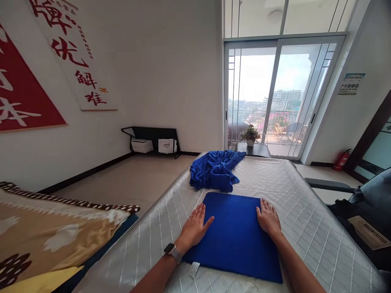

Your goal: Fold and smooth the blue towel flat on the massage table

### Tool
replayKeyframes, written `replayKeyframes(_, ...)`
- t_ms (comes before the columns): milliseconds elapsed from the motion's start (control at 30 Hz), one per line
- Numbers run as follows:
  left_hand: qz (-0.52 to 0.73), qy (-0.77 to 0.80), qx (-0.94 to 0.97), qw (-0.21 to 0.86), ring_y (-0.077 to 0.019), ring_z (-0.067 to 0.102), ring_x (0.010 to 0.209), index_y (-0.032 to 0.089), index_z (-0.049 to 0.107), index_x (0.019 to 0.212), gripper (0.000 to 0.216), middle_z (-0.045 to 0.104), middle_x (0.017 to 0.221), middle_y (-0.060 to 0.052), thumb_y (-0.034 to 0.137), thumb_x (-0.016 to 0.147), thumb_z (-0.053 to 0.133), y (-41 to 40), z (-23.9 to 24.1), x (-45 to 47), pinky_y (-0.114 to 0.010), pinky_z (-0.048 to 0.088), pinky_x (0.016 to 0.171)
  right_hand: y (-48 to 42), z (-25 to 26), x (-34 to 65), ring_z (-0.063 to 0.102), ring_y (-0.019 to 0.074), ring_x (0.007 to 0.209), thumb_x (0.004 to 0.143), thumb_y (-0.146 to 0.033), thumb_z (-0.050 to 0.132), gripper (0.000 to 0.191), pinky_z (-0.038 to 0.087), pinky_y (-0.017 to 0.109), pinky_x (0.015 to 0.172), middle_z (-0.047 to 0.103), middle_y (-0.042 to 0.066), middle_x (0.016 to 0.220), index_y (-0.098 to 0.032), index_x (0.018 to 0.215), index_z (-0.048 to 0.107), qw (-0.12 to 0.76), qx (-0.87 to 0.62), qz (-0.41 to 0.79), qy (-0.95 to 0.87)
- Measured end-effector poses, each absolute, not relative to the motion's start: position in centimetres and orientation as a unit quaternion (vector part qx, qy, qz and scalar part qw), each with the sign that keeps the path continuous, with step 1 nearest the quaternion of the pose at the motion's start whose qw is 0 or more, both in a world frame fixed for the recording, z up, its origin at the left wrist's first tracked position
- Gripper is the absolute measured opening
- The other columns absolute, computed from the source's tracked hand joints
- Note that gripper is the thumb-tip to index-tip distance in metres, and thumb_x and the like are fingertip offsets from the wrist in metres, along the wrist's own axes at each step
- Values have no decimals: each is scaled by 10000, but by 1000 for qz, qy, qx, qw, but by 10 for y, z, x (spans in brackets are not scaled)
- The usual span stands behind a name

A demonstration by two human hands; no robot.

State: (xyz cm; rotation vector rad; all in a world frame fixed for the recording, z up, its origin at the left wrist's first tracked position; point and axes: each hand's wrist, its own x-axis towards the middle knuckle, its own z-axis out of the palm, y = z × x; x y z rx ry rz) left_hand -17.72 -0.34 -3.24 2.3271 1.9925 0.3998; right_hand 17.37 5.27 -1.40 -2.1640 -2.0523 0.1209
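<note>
A flat blue rectangular cloth piece [233, 238], smooth and with a white label [194, 269] at its near left edge, lies on the quilted silver-grey mattress [308, 211]. My left hand [197, 228] rests flat on its left edge, thumb spread inward, a watch on the wrist. On the opposite edge, near the far right corner, my right hand [269, 215] also lies flat with the fingers stretched out. Just beyond the flat piece sits a crumpled blue cloth [215, 169], apart from both hands. Whether the flat piece is folded or has something inside, I cannot tell.
A brown patterned blanket [70, 232] covers a surface on the left. Dark bags [363, 228] stand at the right. Beyond the mattress are a potted plant [250, 136] on a black chair [258, 150] and a sliding glass door [275, 97]. A black rack [155, 134] stands against the wall.
</note>
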Motion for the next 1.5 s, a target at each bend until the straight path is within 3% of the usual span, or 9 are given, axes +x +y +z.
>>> replayKeyframes(233,146,633,760,7,-286,256,1544,57,289,1590,880,303,1652,-200,700,1000,171,-3,-35,-176,-475,249,1256,48,-9,170,136,221,1568,1032,-431,181,676,94,414,1257,206,72,1694,-102,1622,222,60,-729,20,-682)
replayKeyframes(433,156,632,759,-4,-312,300,1528,64,319,1580,870,348,1632,-214,696,1000,170,-3,-36,-176,-498,285,1233,35,10,160,123,245,1570,1024,-345,212,642,24,456,1260,222,89,1687,-88,1610,259,79,-712,-42,-696)
replayKeyframes(700,166,623,764,-10,-313,319,1521,81,320,1586,851,370,1625,-203,688,1005,183,-1,-43,-177,-509,287,1232,-16,-2,166,128,251,1570,1032,-446,207,685,141,439,1254,173,91,1695,-88,1616,229,46,-715,30,-697)
replayKeyframes(833,159,629,761,-13,-314,308,1525,26,324,1572,893,340,1629,-233,699,1001,189,3,-50,-178,-494,278,1240,-37,-12,168,111,229,1572,1031,-500,201,716,96,426,1266,133,67,1701,-104,1626,178,38,-716,41,-696)
replayKeyframes(1067,169,629,758,-43,-316,341,1511,65,320,1584,834,394,1609,-214,667,1016,214,1,-40,-176,-512,306,1229,-39,-9,165,104,213,1573,1029,-486,212,702,54,427,1270,135,54,1696,-114,1624,198,49,-721,52,-689)
replayKeyframes(1333,145,466,873,24,-255,291,1536,161,309,1602,741,325,1659,-126,629,1035,215,-25,-4,-61,-451,294,1247,-39,-10,165,123,236,1570,1028,-466,228,702,61,438,1269,155,89,1693,-91,1620,200,55,-718,51,-692)
replayKeyframes(1500,147,414,897,48,-242,236,1554,135,285,1607,718,303,1662,-132,572,1054,149,-22,-6,17,-446,247,1263,-42,-9,167,116,238,1571,1020,-367,256,650,74,445,1265,156,76,1692,-117,1619,232,36,-706,38,-706)
